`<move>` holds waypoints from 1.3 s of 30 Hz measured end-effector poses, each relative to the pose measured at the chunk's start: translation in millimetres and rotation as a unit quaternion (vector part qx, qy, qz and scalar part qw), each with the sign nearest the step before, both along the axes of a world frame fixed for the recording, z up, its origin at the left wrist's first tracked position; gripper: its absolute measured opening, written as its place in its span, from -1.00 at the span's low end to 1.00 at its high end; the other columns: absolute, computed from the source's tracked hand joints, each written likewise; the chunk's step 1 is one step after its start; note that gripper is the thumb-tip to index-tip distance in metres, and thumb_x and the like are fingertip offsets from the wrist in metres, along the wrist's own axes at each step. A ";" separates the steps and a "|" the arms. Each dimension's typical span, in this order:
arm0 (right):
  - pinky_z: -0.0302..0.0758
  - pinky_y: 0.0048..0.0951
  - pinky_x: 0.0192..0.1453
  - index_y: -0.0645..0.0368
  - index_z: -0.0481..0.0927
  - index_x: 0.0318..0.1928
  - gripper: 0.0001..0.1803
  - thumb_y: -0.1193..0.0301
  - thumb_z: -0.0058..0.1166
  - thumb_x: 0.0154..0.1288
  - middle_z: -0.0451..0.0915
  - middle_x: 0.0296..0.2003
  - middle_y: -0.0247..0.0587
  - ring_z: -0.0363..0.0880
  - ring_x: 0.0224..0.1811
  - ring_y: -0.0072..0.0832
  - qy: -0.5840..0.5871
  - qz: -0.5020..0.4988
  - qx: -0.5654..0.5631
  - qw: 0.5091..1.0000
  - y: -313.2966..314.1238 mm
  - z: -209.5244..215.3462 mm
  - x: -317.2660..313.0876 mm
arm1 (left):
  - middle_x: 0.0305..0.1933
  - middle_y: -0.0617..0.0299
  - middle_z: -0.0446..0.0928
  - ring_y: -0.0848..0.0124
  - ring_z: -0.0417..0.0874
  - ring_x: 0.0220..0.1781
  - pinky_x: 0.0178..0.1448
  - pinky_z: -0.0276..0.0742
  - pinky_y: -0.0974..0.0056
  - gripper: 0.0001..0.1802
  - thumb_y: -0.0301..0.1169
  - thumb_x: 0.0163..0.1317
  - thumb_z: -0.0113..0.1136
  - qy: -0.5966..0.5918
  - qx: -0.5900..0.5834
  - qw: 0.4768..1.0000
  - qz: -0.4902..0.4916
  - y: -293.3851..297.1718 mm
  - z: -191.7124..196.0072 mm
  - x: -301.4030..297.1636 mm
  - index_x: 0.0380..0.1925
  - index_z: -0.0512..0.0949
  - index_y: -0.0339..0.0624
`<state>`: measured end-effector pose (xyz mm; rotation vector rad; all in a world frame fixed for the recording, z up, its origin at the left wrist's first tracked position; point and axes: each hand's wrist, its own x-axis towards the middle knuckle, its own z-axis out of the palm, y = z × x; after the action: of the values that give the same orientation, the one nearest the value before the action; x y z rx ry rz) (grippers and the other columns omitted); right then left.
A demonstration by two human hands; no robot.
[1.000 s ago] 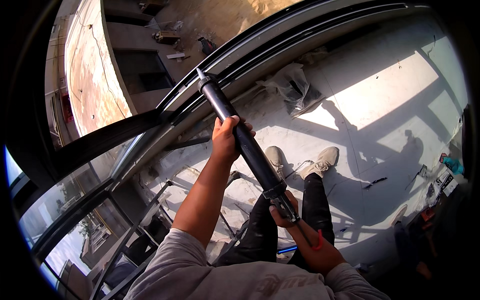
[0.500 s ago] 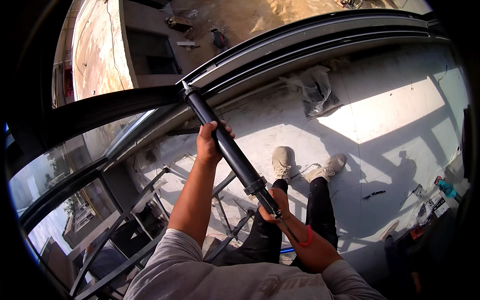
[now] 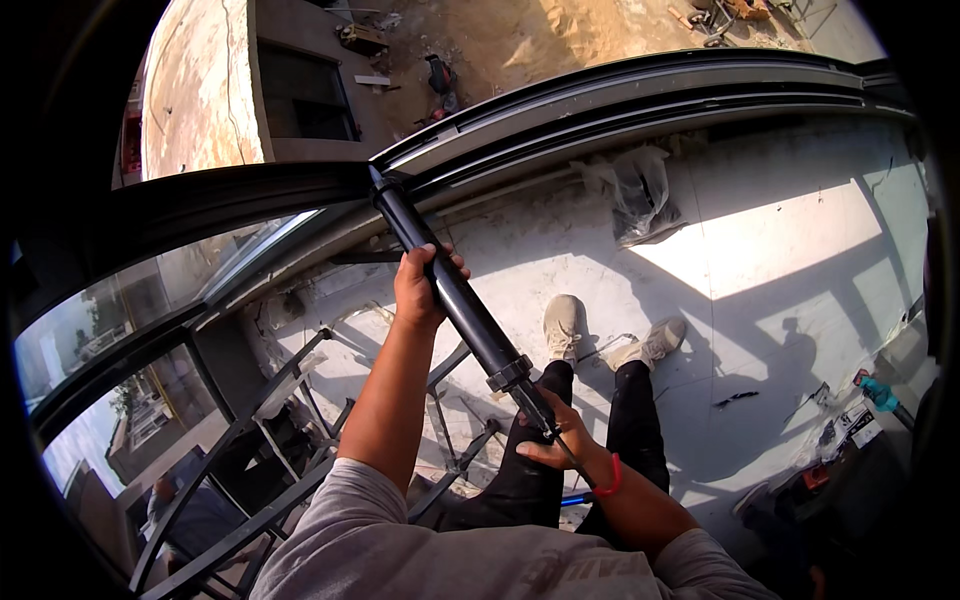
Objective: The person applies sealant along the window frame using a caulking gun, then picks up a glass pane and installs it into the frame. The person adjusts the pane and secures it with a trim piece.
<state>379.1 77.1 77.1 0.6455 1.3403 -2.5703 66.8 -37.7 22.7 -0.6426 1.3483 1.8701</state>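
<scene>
A long black caulking gun slants across the middle, its pale pointed nozzle at the corner where the dark window frame meets the sill rails. My left hand is wrapped round the barrel, thumb on top. At the rear end, my right hand is round the handle and trigger part, its thumb stretched out to the left; some of its fingers are hidden. A thin plunger rod runs back from the handle over my right wrist, beside a red wristband.
The metal track curves across the far side, with sandy ground beyond. A clear plastic bag lies by the sill. Dark metal bars stand at the left. On the floor at the right lies a teal power tool. Another person's leg shows lower right.
My right hand's grip at the handle has loosened, with the thumb now spread away. My left hand and the gun have hardly moved. The view has tilted slightly.
</scene>
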 end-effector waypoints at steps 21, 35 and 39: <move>0.55 -0.47 -0.02 0.22 0.45 0.32 -0.39 0.47 0.31 0.27 0.68 -0.22 -0.24 0.66 -0.17 -0.54 -0.049 0.062 0.195 0.978 51.7 -13.6 -16.0 | -0.32 -0.01 0.51 0.12 0.63 -0.27 -0.07 0.66 0.00 -0.66 -0.28 0.24 0.19 -0.014 0.015 0.991 0.130 42.4 30.3 -8.9 -0.16 0.43 -0.33; 0.47 -0.37 -0.27 0.24 0.46 0.23 -0.52 0.15 0.00 0.52 0.49 -0.49 -0.42 0.48 -0.48 -0.55 -0.155 -0.113 -0.671 0.716 41.6 -18.9 -2.0 | -0.42 0.10 0.49 0.14 0.62 -0.34 -0.16 0.59 0.06 -0.75 -0.35 0.20 0.32 -0.027 -0.124 0.988 0.083 52.1 -1.4 -14.9 -0.26 0.47 -0.23; 0.48 -0.41 -0.29 0.36 0.39 0.32 -0.39 0.09 -0.05 0.55 0.51 -0.50 -0.41 0.51 -0.51 -0.57 -0.151 -0.117 -0.736 0.650 48.7 -22.2 -2.4 | -0.45 0.04 0.49 0.11 0.61 -0.35 -0.13 0.59 0.04 -0.76 -0.36 0.20 0.29 -0.018 -0.095 0.989 0.109 41.9 -12.4 -13.7 -0.26 0.44 -0.22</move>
<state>376.7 125.7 54.9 0.7350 -1.0744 -2.4514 53.1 4.2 10.3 -0.9499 1.4937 1.9021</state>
